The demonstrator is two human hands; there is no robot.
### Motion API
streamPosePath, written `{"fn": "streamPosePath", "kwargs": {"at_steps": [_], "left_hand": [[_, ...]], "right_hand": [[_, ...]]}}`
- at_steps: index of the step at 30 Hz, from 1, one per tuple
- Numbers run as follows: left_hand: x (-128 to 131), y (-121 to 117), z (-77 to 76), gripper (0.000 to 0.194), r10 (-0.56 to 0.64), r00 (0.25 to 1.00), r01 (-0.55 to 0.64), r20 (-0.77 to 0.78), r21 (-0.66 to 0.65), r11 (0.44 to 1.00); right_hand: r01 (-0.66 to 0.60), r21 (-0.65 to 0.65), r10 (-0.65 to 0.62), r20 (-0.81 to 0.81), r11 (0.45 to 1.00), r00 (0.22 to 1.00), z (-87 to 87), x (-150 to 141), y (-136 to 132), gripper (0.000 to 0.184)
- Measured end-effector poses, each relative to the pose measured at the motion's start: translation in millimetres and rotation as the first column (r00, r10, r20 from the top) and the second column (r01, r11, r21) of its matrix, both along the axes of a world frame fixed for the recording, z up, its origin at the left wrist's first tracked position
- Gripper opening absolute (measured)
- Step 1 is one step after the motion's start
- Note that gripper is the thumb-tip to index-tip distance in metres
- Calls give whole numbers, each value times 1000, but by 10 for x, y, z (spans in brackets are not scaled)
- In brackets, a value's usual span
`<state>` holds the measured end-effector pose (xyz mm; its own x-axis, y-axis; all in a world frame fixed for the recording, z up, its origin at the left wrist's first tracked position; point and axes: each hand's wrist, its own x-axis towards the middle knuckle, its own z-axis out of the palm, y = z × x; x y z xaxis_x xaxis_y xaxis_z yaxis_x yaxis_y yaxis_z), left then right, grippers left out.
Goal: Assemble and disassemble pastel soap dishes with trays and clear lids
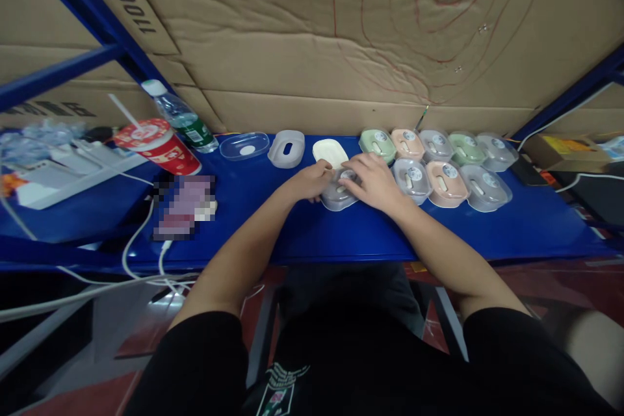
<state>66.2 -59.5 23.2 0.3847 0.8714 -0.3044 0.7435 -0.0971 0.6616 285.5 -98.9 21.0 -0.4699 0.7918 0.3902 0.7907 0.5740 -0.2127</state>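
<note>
A small grey plastic box with a clear cover (338,200) rests on the blue table between my hands. My left hand (312,182) is closed at its left side, with thumb and fingers pinched near the rim. My right hand (374,179) grips it from the right, its fingers bent over the clear top. Just behind lies a cream rounded tray (330,151), partly covered by my fingers. Left of that are a grey lid with an oval slot (295,155) and a clear cover with a white round sticker (238,147).
Several lidded boxes in green (379,143), peach (446,187) and grey stand in two rows at the right. On the left are a red paper cup (166,149) with a straw, a water bottle (188,122), a power strip (73,177) and white cables. Cardboard (273,32) backs the table.
</note>
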Motion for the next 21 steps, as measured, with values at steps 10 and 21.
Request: {"fn": "streamPosePath", "kwargs": {"at_steps": [10, 21], "left_hand": [[73, -79, -115, 81, -481, 850, 475, 214, 83, 876], [326, -257, -311, 49, -520, 854, 470, -36, 485, 738]], "right_hand": [[59, -109, -46, 122, 992, 991, 155, 381, 206, 41], [-259, -65, 230, -291, 964, 928, -35, -219, -182, 42]]}}
